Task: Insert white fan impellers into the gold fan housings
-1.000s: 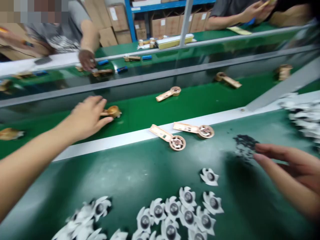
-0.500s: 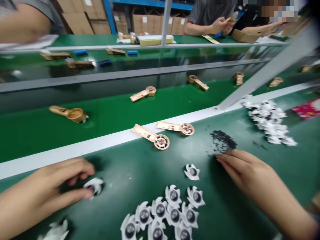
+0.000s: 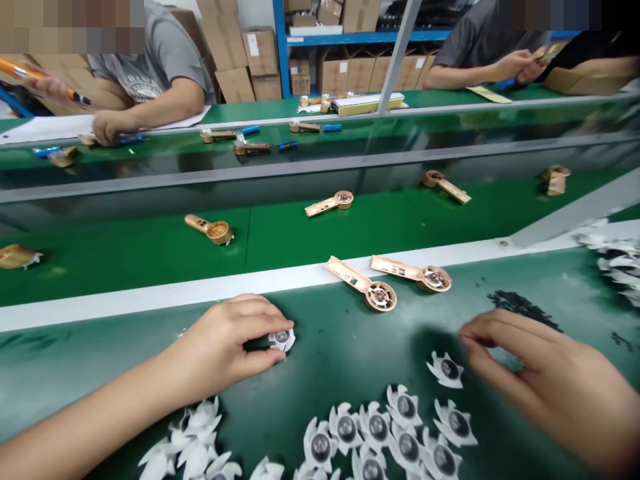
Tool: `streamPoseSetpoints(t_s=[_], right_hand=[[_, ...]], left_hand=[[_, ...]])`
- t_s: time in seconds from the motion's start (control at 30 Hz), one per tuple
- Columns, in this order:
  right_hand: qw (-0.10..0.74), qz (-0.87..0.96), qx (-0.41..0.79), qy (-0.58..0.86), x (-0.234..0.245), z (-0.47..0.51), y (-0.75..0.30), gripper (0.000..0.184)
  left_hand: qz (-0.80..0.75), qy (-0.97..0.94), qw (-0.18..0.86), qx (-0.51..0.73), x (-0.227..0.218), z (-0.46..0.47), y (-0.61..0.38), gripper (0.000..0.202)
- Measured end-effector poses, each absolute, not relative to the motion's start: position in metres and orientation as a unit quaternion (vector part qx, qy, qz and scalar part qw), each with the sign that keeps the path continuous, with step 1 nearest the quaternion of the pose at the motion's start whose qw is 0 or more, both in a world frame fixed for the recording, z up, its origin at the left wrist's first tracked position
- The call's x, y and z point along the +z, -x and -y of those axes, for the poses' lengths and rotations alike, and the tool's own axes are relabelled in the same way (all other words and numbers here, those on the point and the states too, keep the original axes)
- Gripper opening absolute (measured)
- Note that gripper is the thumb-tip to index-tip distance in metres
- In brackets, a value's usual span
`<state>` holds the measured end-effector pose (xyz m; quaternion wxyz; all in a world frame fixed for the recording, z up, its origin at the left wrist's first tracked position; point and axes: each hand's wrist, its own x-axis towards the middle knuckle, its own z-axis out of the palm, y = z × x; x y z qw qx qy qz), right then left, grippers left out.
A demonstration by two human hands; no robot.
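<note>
My left hand point(image 3: 233, 340) is closed on a small white fan blade wheel point(image 3: 284, 339), thumb and fingers at its sides, at the green tabletop. My right hand point(image 3: 550, 377) is in a pinch above the table; whatever sits between its fingertips is too small to make out. Just behind it lies a pile of tiny black pieces point(image 3: 525, 307), partly hidden by the hand. One loose fan blade wheel point(image 3: 447, 370) rests close to the right fingertips. Several more fan blade wheels point(image 3: 375, 425) with dark hubs lie face up in front, and a white heap point(image 3: 197, 433) lies below my left forearm.
Two tan fan housings with handles point(image 3: 381, 296) point(image 3: 435, 279) lean at the white rail point(image 3: 280, 280). Beyond it, a green belt point(image 3: 270, 247) carries more housings. A slanted metal post point(image 3: 575, 207) stands at right. Co-workers point(image 3: 165, 73) sit across the line.
The view has swung left. My left hand has moved inward with the fan blade wheel between its fingers. My right hand has drawn from the black pile's edge toward the nearest loose wheel.
</note>
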<state>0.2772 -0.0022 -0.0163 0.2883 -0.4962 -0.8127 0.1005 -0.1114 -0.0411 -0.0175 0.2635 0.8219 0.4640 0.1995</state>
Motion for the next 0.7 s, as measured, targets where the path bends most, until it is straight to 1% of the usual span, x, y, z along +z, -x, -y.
streamPoseSetpoints(t_s=[0.03, 0.07, 0.17, 0.23, 0.3, 0.47, 0.57, 0.7], right_hand=[[0.274, 0.836, 0.132, 0.456, -0.006, 0.008, -0.257, 0.011], [0.279, 0.85, 0.165, 0.416, 0.003, 0.012, -0.235, 0.008], [0.29, 0.86, 0.272, 0.321, 0.022, 0.022, -0.18, 0.019], [0.288, 0.858, 0.313, 0.287, 0.026, 0.025, -0.158, 0.022], [0.296, 0.852, 0.331, 0.277, 0.024, 0.027, -0.151, 0.022], [0.311, 0.83, 0.343, 0.31, 0.018, 0.032, -0.159, 0.022], [0.308, 0.823, 0.345, 0.328, 0.017, 0.035, -0.162, 0.021], [0.308, 0.836, 0.304, 0.337, 0.015, 0.04, -0.159, 0.022]], left_hand=[[-0.471, -0.804, 0.298, 0.206, -0.014, 0.041, 0.106, 0.027], [-0.482, -0.78, 0.342, 0.206, -0.01, 0.041, 0.099, 0.03], [-0.511, -0.685, 0.483, 0.192, 0.007, 0.045, 0.077, 0.044], [-0.512, -0.629, 0.551, 0.198, 0.017, 0.048, 0.064, 0.045], [-0.515, -0.589, 0.587, 0.207, 0.026, 0.05, 0.057, 0.042], [-0.556, -0.535, 0.604, 0.199, 0.036, 0.048, 0.053, 0.038], [-0.563, -0.547, 0.584, 0.209, 0.036, 0.048, 0.052, 0.038], [-0.562, -0.579, 0.536, 0.25, 0.034, 0.054, 0.049, 0.034]])
